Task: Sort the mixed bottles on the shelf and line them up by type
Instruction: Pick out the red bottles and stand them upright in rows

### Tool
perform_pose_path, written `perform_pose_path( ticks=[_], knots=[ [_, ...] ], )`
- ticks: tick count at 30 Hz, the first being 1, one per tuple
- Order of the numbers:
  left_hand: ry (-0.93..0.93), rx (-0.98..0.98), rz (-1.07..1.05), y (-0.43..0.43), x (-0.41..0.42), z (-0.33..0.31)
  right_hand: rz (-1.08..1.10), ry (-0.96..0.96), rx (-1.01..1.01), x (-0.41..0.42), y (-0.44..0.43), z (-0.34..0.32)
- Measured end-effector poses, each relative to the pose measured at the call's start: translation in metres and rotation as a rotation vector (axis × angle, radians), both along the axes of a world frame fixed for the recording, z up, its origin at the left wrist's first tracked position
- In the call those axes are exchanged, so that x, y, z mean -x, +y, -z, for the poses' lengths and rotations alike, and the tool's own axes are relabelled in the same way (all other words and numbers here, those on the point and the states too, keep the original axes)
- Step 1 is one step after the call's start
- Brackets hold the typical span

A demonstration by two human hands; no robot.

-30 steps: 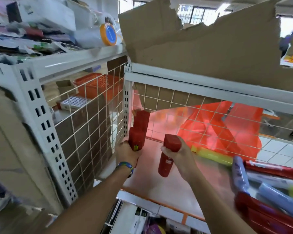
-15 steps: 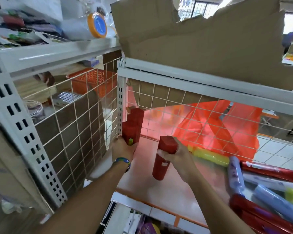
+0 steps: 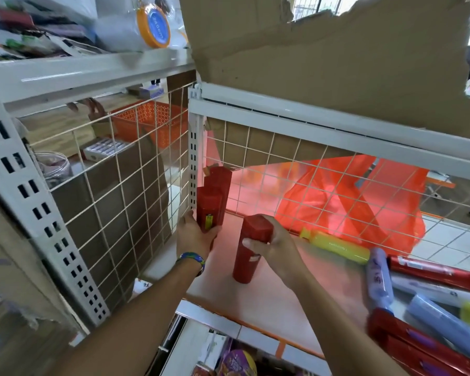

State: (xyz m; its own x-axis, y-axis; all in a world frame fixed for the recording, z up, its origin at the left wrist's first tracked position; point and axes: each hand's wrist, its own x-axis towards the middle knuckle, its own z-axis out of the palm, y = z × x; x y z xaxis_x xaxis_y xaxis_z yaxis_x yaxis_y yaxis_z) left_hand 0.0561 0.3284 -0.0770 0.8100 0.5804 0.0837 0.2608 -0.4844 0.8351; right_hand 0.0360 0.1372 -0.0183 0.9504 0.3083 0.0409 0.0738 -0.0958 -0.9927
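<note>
Red bottles [image 3: 219,180] stand in a row against the corner post [image 3: 193,164] of the shelf [image 3: 272,305] — one type gathered where the line starts. The left hand [image 3: 194,236] curls its fingers round the front bottle [image 3: 208,210], seemingly steadying it. Just right of the post, the right hand [image 3: 277,245] grips another red bottle [image 3: 246,259] under its cap, fingers curled — upright, ready to join. Unsorted bottles [image 3: 423,310] lie far right of the post.
</note>
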Motion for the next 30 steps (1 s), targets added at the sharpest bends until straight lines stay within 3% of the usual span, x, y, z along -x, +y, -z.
perform_pose_path(
  ticks=[13, 19, 23, 30],
  knots=[
    [0.136, 0.009, 0.056, -0.004, 0.066, 0.025, -0.006, -0.099, 0.054, 0.001, 0.058, 0.000],
    [0.053, 0.152, 0.089, -0.020, 0.066, 0.019, -0.081, -0.116, 0.098, 0.008, 0.078, -0.002],
    [0.005, 0.083, -0.011, -0.025, 0.063, 0.013, -0.080, -0.137, 0.106, 0.008, 0.075, -0.003],
    [0.005, 0.097, -0.011, -0.016, 0.052, 0.020, 0.080, -0.131, 0.069, -0.004, 0.054, 0.006]
  ],
)
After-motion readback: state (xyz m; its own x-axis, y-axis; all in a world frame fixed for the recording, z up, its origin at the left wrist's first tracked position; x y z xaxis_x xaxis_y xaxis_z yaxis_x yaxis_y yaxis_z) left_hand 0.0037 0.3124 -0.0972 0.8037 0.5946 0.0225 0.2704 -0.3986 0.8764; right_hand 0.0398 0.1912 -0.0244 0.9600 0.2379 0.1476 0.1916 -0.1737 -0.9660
